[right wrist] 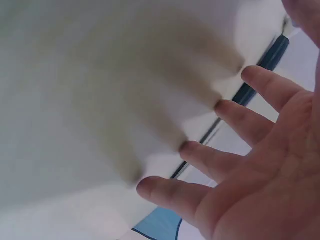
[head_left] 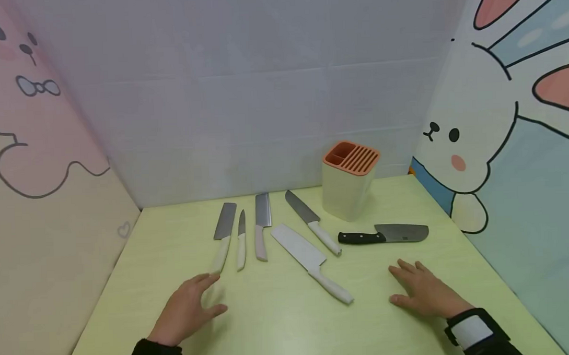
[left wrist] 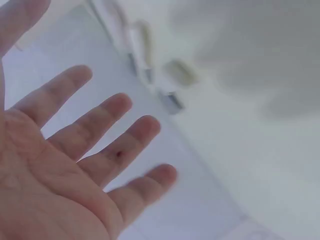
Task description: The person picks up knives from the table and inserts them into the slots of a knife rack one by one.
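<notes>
My left hand [head_left: 187, 310] hovers with spread fingers at the front left, nearest the white handle of a small cleaver [head_left: 225, 221]; in the left wrist view its palm [left wrist: 55, 185] holds nothing. My right hand [head_left: 425, 292] is at the right, fingers spread, below a black-handled knife [head_left: 404, 233]. Its fingertips appear close to the tabletop in the right wrist view, holding nothing. Between the hands lie a paring knife [head_left: 242, 241], a narrow cleaver [head_left: 262, 212], a white-bladed cleaver [head_left: 300, 247] and a white-handled chef's knife [head_left: 304, 207].
A pale knife block [head_left: 343, 193] with an orange slotted top [head_left: 352, 157] stands upright at the back right of the yellow-green table [head_left: 266, 324]. Walls enclose the back and both sides; the right one has a cartoon rabbit [head_left: 476, 139].
</notes>
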Motion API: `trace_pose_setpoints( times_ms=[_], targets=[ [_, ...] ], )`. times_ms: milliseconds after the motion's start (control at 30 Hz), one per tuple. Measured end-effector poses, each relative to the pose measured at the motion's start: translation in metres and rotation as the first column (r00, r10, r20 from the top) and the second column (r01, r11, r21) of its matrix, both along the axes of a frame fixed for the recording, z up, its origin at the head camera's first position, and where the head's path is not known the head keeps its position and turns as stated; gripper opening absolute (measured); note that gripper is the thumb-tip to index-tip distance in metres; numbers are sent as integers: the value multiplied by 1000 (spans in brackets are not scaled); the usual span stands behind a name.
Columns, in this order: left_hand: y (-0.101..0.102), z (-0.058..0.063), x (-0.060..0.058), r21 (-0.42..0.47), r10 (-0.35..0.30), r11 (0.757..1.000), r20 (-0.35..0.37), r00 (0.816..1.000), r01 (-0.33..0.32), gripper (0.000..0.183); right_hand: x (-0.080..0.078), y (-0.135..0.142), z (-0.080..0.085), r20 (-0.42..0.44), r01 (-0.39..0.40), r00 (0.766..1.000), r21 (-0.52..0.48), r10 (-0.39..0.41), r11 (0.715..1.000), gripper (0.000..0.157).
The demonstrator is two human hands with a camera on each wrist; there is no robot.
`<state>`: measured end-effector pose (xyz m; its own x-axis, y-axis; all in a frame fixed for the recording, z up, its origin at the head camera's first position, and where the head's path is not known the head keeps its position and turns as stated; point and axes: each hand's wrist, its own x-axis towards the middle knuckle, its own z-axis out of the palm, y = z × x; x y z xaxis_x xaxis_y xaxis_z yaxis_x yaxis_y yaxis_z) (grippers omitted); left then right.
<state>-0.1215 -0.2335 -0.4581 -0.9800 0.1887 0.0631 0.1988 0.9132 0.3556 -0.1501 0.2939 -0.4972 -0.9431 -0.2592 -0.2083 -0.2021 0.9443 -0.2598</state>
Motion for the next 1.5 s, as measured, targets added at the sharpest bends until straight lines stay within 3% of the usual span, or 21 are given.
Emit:
trace_pose_setpoints(
  times_ms=[100, 233, 333, 433, 600, 800, 1000, 1267, 1500],
  targets=[
    [17, 22, -19, 13, -63, 998, -114, 991, 65, 73, -6, 0, 9, 17, 2, 1000, -37, -1, 999, 79],
    [45, 45, -46, 12, -168, 984, -254, 952, 177, 78, -18, -2, 22, -34, -19, 999, -59, 17, 998, 71],
    [69, 57, -65, 6, -234, 969, -303, 924, 248, 77, -31, -6, 28, -125, -56, 991, -70, 47, 996, 65],
    [94, 60, -76, -4, -281, 956, -305, 910, 293, 76, -46, -10, 31, -200, -78, 978, -86, 60, 993, 60],
    [134, 44, -74, -24, -362, 930, -238, 901, 367, 77, -71, -20, 32, -258, -115, 962, -71, 93, 991, 59],
    [160, 3, -56, -122, -427, 903, -150, 892, 412, 80, -94, -33, 30, -250, -135, 961, -43, 120, 990, 59],
    [161, -26, -43, -200, -389, 906, -39, 920, 374, 86, -108, -37, 25, -230, -143, 964, -12, 136, 990, 60],
    [149, -41, -30, -248, -339, 907, 46, 940, 339, 92, -117, -41, 22, -188, -163, 968, 33, 166, 986, 53],
    [144, -51, -29, -227, -342, 912, 38, 939, 341, 91, -122, -41, 19, -130, -155, 979, 38, 158, 987, 46]
  ],
)
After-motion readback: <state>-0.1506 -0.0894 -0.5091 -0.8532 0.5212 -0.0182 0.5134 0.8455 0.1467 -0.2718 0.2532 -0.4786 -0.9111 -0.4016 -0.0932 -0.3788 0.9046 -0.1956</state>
